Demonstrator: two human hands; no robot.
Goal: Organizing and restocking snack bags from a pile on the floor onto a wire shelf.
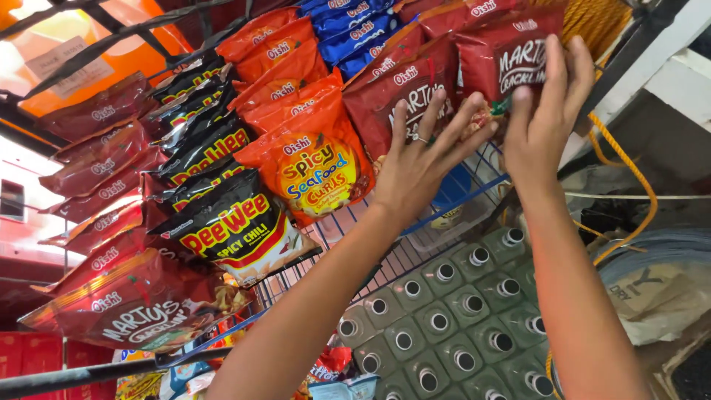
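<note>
— Two hands are up at the hanging snack rack; which is doing what?

— Right hand [544, 118] grips a dark red snack bag [503, 63] at the far right of the display, fingers [554, 70] clamped along its right edge with the thumb on its lower front. Left hand [418, 159] lies flat against the neighbouring dark red bag [400, 92], fingers [437, 115] spread apart and pressing its face, not closed on anything. There is a ring on one of them.

— And where do those bags sit?

— Both hang at the right end of the blue wire rack [485, 167], just beside each other, edges overlapping. To their left hang the orange seafood-curl bags [315, 167], then the black spicy chili chip bags [233, 230], then more dark red bags [129, 304] at the near left. Blue packets [348, 26] hang at the far top.

— Anything underneath?

— Green capped bottles [444, 326] stand packed in rows below the forearms. A yellow rope [629, 163] loops down at the right.
</note>
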